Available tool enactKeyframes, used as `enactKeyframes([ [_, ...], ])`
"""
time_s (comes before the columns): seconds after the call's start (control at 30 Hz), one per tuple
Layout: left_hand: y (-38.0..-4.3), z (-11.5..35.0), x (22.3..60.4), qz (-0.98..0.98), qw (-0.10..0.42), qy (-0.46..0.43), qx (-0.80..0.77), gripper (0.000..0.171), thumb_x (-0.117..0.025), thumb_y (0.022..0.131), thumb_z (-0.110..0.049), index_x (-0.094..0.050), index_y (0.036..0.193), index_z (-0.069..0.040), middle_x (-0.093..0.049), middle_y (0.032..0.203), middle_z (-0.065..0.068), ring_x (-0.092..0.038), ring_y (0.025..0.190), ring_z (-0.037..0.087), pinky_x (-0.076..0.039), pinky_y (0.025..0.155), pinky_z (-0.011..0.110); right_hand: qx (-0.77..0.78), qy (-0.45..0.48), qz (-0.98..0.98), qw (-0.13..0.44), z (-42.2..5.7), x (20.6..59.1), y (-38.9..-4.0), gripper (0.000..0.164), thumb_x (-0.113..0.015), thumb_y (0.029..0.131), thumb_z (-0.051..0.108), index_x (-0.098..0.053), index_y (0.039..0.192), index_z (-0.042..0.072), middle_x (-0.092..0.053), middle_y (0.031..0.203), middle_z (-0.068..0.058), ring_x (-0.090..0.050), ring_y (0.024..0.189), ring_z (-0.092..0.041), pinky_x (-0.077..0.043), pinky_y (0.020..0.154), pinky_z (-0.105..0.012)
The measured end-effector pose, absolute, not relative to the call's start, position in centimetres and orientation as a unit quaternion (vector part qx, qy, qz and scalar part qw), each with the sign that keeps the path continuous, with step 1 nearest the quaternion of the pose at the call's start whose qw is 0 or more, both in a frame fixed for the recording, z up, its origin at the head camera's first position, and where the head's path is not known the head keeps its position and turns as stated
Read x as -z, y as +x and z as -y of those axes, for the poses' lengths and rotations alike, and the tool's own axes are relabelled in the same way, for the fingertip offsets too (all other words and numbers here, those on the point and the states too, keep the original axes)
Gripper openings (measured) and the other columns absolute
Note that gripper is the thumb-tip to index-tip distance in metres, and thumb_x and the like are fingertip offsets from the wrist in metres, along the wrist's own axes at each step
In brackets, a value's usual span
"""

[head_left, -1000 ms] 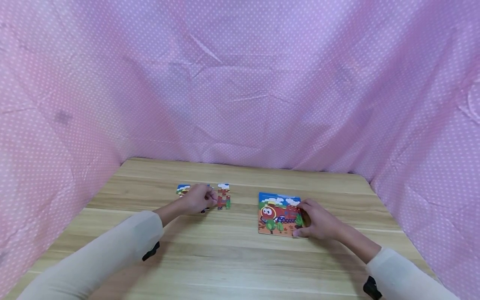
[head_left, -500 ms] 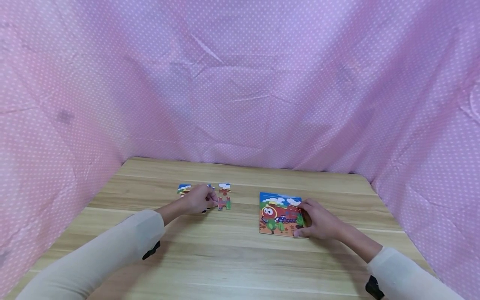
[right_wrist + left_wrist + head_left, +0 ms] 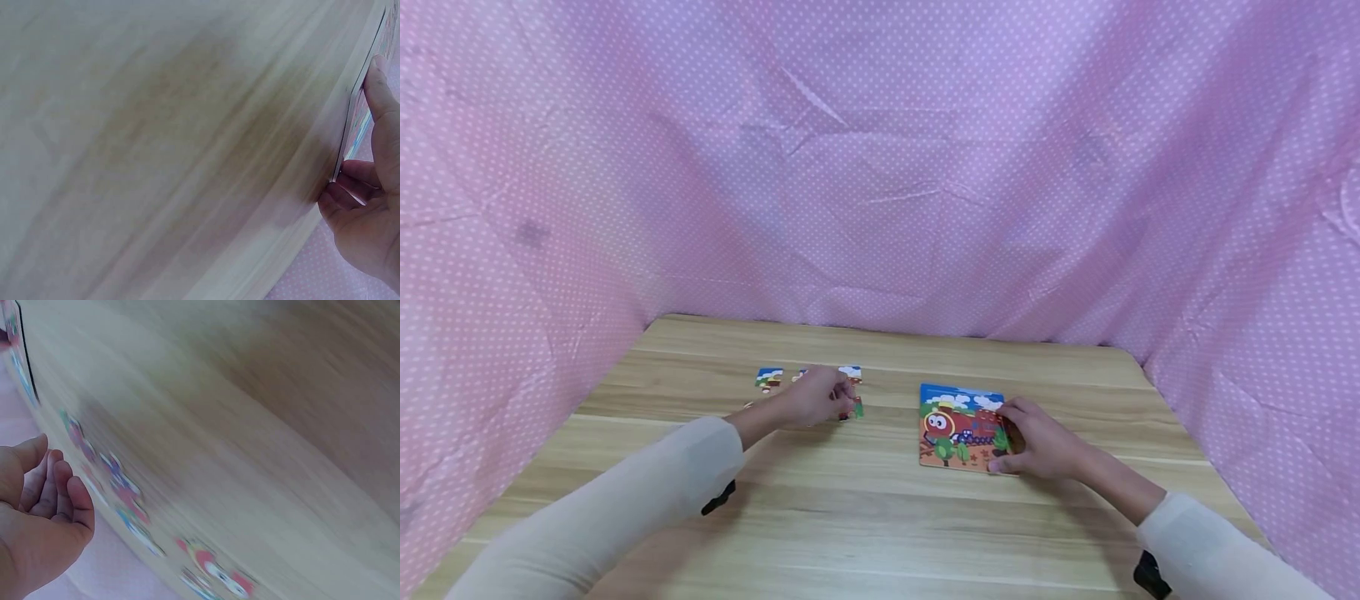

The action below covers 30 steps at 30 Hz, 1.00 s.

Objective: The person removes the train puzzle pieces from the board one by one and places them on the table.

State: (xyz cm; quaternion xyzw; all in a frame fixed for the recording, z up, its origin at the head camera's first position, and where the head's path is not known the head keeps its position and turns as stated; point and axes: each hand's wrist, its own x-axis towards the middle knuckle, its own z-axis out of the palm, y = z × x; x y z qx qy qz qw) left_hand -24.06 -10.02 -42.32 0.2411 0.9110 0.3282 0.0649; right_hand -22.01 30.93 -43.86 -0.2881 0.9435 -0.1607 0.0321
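Note:
My left hand [image 3: 815, 397] is low over several small jigsaw puzzle pieces [image 3: 769, 377] at the left-centre of the table, hiding part of them. In the left wrist view its fingers are loosely bent, with thumb and index tips close together and nothing visible between them. Blurred pieces [image 3: 215, 572] lie apart on the wood beyond the hand. To the right lies a square puzzle board [image 3: 958, 429] with a red cartoon train, clouds and green trees. My right hand [image 3: 1037, 442] grips its right edge, thumb at the near corner and fingers higher up the side.
The pale wooden table [image 3: 820, 517] extends toward me in front of both hands. A pink dotted cloth [image 3: 880, 183] hangs behind it and along both sides. Bare wood separates the loose pieces from the board.
My left hand has shifted to the right, over the right-hand pieces, uncovering more of the left ones. A gap has appeared between two right-hand pieces. The right hand stays on the board.

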Motion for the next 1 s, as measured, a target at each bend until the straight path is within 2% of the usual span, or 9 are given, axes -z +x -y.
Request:
enactKeyframes([
  [0.13,-23.8,7.7,42.5,-0.895,0.072,0.290,-0.331,0.002,-0.069,0.096,-0.005,-0.069,0.096,-0.003,-0.066,0.085,-0.002,-0.059,0.077,0.009,-0.051,0.069,0.025,0.162,-0.287,-0.944,0.032,-31.0,43.8,-22.0,0.102,-0.079,0.079,0.065,-0.051,0.139,-0.012,-0.050,0.138,-0.021,-0.052,0.125,-0.036,-0.045,0.105,-0.057],
  [0.3,-23.1,4.6,42.7,-0.896,0.092,0.300,-0.316,0.006,-0.075,0.094,-0.013,-0.069,0.097,-0.011,-0.064,0.088,-0.006,-0.060,0.083,0.009,-0.052,0.078,0.025,0.163,-0.285,-0.944,0.029,-30.9,43.9,-22.0,0.101,-0.078,0.080,0.065,-0.051,0.140,-0.011,-0.050,0.140,-0.022,-0.052,0.127,-0.036,-0.044,0.106,-0.056],
  [0.43,-22.5,1.8,42.8,-0.894,0.105,0.303,-0.313,0.010,-0.076,0.094,-0.017,-0.071,0.101,-0.012,-0.063,0.090,-0.008,-0.059,0.085,0.007,-0.052,0.078,0.022,0.161,-0.291,-0.943,0.025,-30.9,44.0,-21.9,0.101,-0.077,0.080,0.065,-0.051,0.140,-0.012,-0.050,0.139,-0.022,-0.053,0.125,-0.036,-0.045,0.105,-0.056],
  [0.6,-22.1,-1.6,43.2,-0.893,0.115,0.324,-0.292,0.026,-0.079,0.093,-0.026,-0.073,0.113,-0.011,-0.065,0.099,-0.007,-0.058,0.088,0.008,-0.051,0.078,0.021,0.161,-0.288,-0.944,0.022,-31.2,44.3,-21.8,0.099,-0.079,0.080,0.064,-0.054,0.137,-0.012,-0.052,0.135,-0.020,-0.054,0.123,-0.034,-0.046,0.104,-0.055],
  [0.73,-22.2,-2.8,43.7,-0.899,0.110,0.342,-0.252,0.034,-0.084,0.088,-0.033,-0.073,0.114,-0.013,-0.064,0.100,-0.008,-0.056,0.087,0.007,-0.048,0.078,0.021,0.163,-0.285,-0.944,0.023,-31.1,44.6,-21.8,0.099,-0.078,0.080,0.065,-0.053,0.138,-0.011,-0.051,0.137,-0.020,-0.053,0.124,-0.034,-0.047,0.104,-0.054],
  [1.0,-22.6,-3.0,43.0,-0.904,0.106,0.335,-0.245,0.042,-0.087,0.083,-0.031,-0.073,0.116,-0.009,-0.065,0.099,-0.005,-0.056,0.088,0.008,-0.049,0.081,0.020,0.134,-0.298,-0.945,0.012,-30.9,44.0,-21.8,0.097,-0.072,0.084,0.066,-0.051,0.141,-0.010,-0.050,0.141,-0.023,-0.052,0.126,-0.037,-0.046,0.105,-0.056],
])
